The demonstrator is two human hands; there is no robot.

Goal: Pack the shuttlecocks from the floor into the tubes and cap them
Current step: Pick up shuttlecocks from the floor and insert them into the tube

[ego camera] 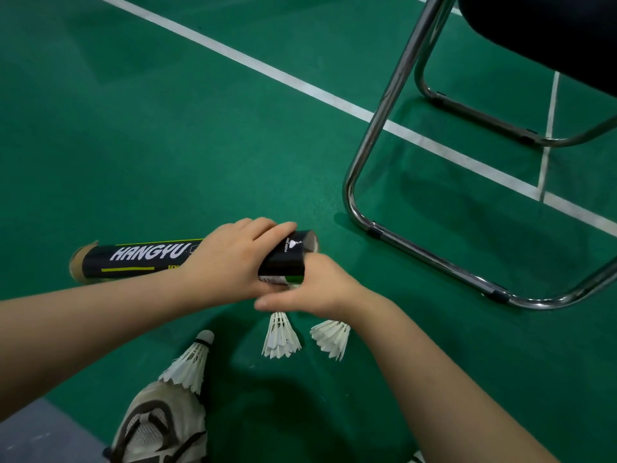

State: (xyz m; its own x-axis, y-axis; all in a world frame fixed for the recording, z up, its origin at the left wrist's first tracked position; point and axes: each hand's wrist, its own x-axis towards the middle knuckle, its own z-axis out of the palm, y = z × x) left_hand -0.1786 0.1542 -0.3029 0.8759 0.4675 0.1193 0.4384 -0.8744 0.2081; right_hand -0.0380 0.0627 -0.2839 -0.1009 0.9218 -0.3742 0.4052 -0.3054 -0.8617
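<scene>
Evidently to steady its near mouth for loading, the left hand (233,262) curls round the tube (287,259) while the right hand (317,289) cups that end, its grasp hidden, with three shuttlecocks (280,335) waiting on the floor (167,145).

The green court floor (200,145) looks matt and finely grained; the bent tubular chair frame (384,121) is polished, mirror-bright metal; the long black printed cardboard tube (140,259) has a satin sheen and a raw brown end; the shorter black tube (287,259) shines likewise; the white feather shuttlecocks (280,335) look matt; the beige shoe (157,429) is mesh cloth.
</scene>
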